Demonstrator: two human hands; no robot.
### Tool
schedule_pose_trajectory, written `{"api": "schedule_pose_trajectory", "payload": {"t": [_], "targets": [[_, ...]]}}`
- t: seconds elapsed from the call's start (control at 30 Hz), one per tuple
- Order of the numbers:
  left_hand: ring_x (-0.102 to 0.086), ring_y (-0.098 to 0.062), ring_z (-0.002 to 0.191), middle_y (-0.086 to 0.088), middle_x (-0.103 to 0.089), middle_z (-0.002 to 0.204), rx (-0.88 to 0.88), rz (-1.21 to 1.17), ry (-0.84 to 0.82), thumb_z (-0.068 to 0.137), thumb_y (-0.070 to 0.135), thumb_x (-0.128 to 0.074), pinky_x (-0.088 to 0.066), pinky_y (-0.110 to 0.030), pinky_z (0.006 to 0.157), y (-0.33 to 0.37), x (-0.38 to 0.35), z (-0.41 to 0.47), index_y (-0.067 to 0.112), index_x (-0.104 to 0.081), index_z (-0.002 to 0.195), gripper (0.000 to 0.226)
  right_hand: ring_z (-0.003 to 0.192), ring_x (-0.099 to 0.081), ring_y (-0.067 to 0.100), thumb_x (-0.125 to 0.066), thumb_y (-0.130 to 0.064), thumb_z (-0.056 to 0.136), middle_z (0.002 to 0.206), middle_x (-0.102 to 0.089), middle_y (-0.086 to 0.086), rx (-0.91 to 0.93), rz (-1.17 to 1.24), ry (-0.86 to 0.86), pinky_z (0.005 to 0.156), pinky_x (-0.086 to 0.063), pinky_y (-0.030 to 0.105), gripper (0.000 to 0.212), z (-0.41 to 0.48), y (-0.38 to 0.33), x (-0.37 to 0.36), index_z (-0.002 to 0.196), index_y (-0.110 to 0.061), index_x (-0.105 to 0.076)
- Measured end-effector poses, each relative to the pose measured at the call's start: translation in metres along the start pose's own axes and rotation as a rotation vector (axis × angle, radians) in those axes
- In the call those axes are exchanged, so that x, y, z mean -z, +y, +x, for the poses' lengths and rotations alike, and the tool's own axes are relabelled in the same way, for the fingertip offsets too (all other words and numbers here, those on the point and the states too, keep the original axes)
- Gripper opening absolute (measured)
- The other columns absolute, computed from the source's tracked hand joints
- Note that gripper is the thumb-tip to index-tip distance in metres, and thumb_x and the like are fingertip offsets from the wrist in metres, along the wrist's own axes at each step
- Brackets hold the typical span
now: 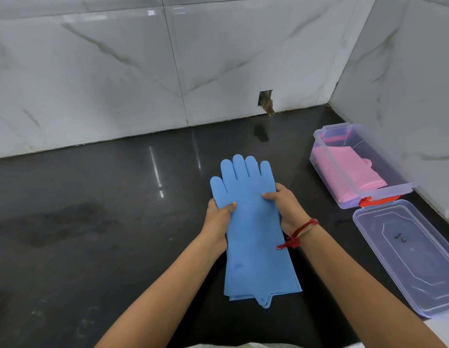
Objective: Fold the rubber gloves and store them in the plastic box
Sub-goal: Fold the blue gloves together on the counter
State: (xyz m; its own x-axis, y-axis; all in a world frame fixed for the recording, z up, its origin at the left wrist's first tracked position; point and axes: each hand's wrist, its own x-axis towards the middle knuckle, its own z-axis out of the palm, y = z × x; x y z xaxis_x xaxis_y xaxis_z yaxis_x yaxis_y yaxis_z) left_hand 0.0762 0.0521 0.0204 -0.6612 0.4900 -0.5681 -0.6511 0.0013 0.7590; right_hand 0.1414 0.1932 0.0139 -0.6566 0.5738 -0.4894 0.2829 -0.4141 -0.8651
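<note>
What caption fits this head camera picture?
Both hands, left and right, hold blue gloves flat beside an open box holding pink gloves.

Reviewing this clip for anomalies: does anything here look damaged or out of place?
Yes: a broken hole in the wall tile just above the countertop, with rubble showing. A dull smear marks the counter's left side.

I am at what looks like a home kitchen counter: a polished black stone worktop (118, 197) lies under my hands, and glossy white marble-look wall tiles (92, 71) meet in a corner beyond and right of them.
</note>
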Motion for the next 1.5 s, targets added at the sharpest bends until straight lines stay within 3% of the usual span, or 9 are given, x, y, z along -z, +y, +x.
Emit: {"api": "schedule_pose_trajectory", "payload": {"t": [0.23,0.57,0.73,0.97,1.17,1.27,1.37,1.43,1.5], "targets": [[-0.065,-0.022,0.098,-0.003,-0.061,0.115,-0.063,0.179,0.027,0.091,0.021,-0.058,-0.057,-0.04,0.078,-0.003,0.002,-0.003,0.02,-0.041,0.122,0.035,0.097,-0.063,0.022,-0.053,-0.016,0.09,0.113,-0.062,0.005,0.081,-0.064,0.065,0.079,-0.054,0.036,0.025,-0.005,0.004,-0.001,0.115,-0.017,-0.05],[-0.064,-0.012,0.091,0.003,-0.052,0.115,-0.125,0.579,-0.058,0.08,0.019,-0.073,-0.056,-0.021,0.057,-0.002,0.041,-0.044,0.036,-0.004,0.147,0.098,0.113,-0.056,0.019,-0.07,-0.026,0.081,0.132,-0.049,0.002,0.213,-0.098,-0.122,0.097,-0.049,0.043,0.061,-0.023,0.001,0.012,0.129,-0.031,-0.034],[-0.064,-0.015,0.092,0.008,-0.049,0.111,-0.217,0.72,-0.043,0.082,0.011,-0.07,-0.056,-0.019,0.058,-0.028,0.041,-0.055,0.039,-0.009,0.146,0.093,0.123,-0.045,0.025,-0.07,-0.025,0.077,0.142,-0.038,0.005,0.345,-0.77,-0.004,0.103,-0.042,0.045,0.086,-0.023,-0.001,0.023,0.144,-0.03,-0.017],[-0.069,-0.015,0.075,0.004,-0.053,0.104,-0.268,0.771,-0.09,0.08,0.011,-0.072,-0.056,-0.02,0.057,-0.033,0.045,-0.051,0.037,-0.035,0.133,0.07,0.107,-0.049,0.018,-0.063,-0.012,0.081,0.129,-0.039,0.008,0.407,-0.713,0.001,0.094,-0.044,0.032,0.066,-0.034,0.001,0.032,0.138,-0.027,-0.032],[-0.063,-0.01,0.076,0.017,-0.047,0.101,-0.497,0.955,0.007,0.078,0.026,-0.075,-0.055,-0.024,0.063,-0.039,0.045,-0.06,0.043,-0.038,0.12,0.059,0.11,-0.049,0.021,-0.063,-0.012,0.082,0.139,-0.032,0.007,0.753,-1.159,0.211,0.085,-0.051,0.028,0.057,-0.075,0.031,0.034,0.134,-0.022,-0.041],[-0.058,-0.003,0.072,0.017,-0.051,0.093,-0.748,1.026,-0.018,0.081,0.026,-0.071,-0.049,-0.018,0.062,-0.04,0.056,-0.069,0.042,-0.045,0.104,0.038,0.111,-0.053,0.019,-0.049,-0.001,0.085,0.133,-0.044,0.003,0.897,-1.254,-0.014,0.083,-0.05,0.024,0.047,-0.095,0.033,0.052,0.127,-0.023,-0.052],[-0.059,-0.001,0.096,0.01,-0.059,0.11,-1.051,1.302,-0.156,0.088,0.01,-0.061,-0.053,-0.025,0.08,-0.037,0.076,-0.071,0.027,-0.06,0.107,0.026,0.134,-0.036,0.017,-0.042,0.003,0.084,0.145,-0.04,-0.003,0.852,-1.56,-0.315,0.108,-0.034,0.029,0.058,-0.105,0.04,0.078,0.133,-0.028,-0.047],[-0.036,-0.016,0.136,0.002,-0.038,0.147,-1.069,1.608,-0.331,0.091,0.006,-0.053,-0.031,-0.039,0.112,-0.036,0.084,-0.067,0.025,-0.051,0.131,0.045,0.143,-0.021,0.011,-0.042,-0.002,0.089,0.153,-0.029,-0.009,0.767,-1.623,-0.387,0.115,-0.009,0.023,0.061,-0.108,0.043,0.091,0.141,-0.033,-0.036],[0.007,-0.01,0.143,0.012,-0.001,0.155,-0.988,1.862,-0.503,0.096,0.02,-0.04,0.009,-0.038,0.115,-0.039,0.088,-0.063,0.031,-0.023,0.147,0.056,0.145,-0.011,0.009,-0.041,-0.004,0.089,0.155,-0.022,-0.011,0.75,-1.628,-0.414,0.112,0.005,0.021,0.064,-0.109,0.045,0.099,0.144,-0.034,-0.027]]}}
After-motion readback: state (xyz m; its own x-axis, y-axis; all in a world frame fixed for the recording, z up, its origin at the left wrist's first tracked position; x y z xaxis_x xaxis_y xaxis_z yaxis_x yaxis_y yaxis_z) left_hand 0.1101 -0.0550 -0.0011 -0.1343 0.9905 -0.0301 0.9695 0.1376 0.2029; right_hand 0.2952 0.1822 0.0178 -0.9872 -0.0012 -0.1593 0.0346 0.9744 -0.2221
